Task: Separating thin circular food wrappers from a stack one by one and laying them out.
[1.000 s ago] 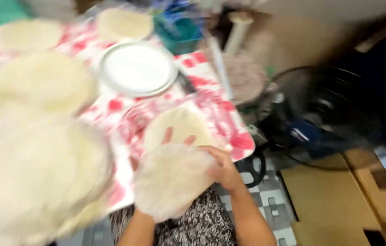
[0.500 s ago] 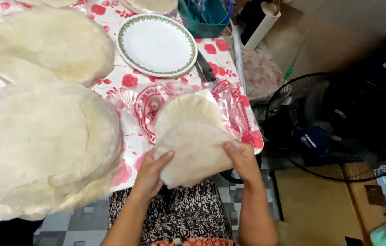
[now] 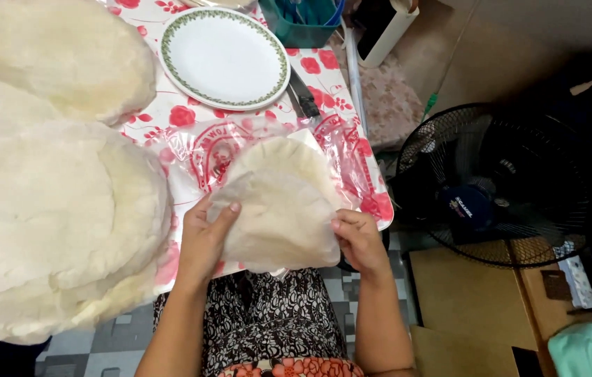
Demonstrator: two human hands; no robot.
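Observation:
My left hand [image 3: 206, 237] grips the left edge of a thin round pale wrapper sheet [image 3: 278, 223], thumb on top. My right hand [image 3: 360, 237] pinches the same sheet at its right edge. The sheet is lifted and slightly folded above a small stack of similar round sheets [image 3: 289, 157], which lies on a clear plastic bag with red print [image 3: 202, 150] at the table's near edge.
Large piles of round pale sheets [image 3: 52, 216] cover the table's left side, with another pile [image 3: 58, 56] behind. A white plate with green rim [image 3: 224, 57], a knife [image 3: 301, 94] and a teal container [image 3: 303, 21] sit further back. A black floor fan [image 3: 491, 185] stands to the right.
The view has steadied and dropped toward the table's near edge. Both hands have lifted the top sheet a little closer to my body, its left edge now curling under my left thumb.

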